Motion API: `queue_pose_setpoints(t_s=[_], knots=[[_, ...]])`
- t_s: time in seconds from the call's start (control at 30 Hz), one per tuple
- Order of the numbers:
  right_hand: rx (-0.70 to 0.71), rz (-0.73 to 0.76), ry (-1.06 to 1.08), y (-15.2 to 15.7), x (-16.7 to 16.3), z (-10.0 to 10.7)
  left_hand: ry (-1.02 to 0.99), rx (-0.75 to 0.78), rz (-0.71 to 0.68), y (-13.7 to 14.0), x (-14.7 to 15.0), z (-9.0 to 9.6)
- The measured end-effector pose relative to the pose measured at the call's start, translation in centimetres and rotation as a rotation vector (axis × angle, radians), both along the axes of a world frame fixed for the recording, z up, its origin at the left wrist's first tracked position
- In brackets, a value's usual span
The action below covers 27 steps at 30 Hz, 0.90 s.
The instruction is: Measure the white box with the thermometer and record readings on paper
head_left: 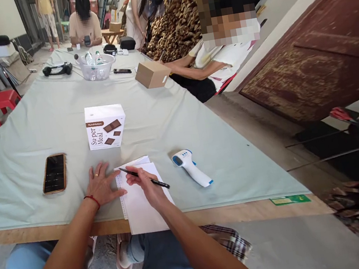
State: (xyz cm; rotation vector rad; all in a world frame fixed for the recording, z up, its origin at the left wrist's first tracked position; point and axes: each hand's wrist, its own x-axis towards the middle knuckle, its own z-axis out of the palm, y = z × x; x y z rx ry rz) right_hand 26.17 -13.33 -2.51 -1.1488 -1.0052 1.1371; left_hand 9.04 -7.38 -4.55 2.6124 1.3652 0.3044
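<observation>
Over the paper (pixel 144 211), black pen (pixel 160 183) in the pinched right hand (pixel 147 185); left hand (pixel 101 187) spread.

On the table (pixel 247 211), paper (pixel 143 207) between phone (pixel 54 174) at left and thermometer (pixel 192 169) at right, box (pixel 105 126) behind.

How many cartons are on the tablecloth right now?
2 that I can make out: the white Super Meal carton just beyond the left hand, and the brown carton farther back to the right. Others may be hidden farther off.
</observation>
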Motion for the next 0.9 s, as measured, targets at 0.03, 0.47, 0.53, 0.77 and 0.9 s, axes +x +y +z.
queue_pose_setpoints(t_s=[0.03, 0.47, 0.53, 0.77, 0.9], knots=[[-0.026, 0.006, -0.024, 0.3, -0.2, -0.3, -0.006, 0.008, -0.002, 0.0, 0.0, -0.1], [-0.039, -0.155, -0.223, 0.7, -1.2, -2.6, -0.028, 0.024, -0.009, -0.3, -0.1, 0.1], [-0.022, -0.167, -0.241, 0.6, -1.2, -2.7, -0.026, 0.020, -0.011, -0.3, 0.0, 0.1], [-0.012, -0.177, -0.304, 0.4, -1.5, -3.2, -0.024, 0.017, -0.002, -0.4, 0.1, 0.2], [-0.005, -0.161, -0.306, 0.4, -1.6, -3.3, 0.002, 0.007, 0.000, -0.4, 0.1, 0.3]])
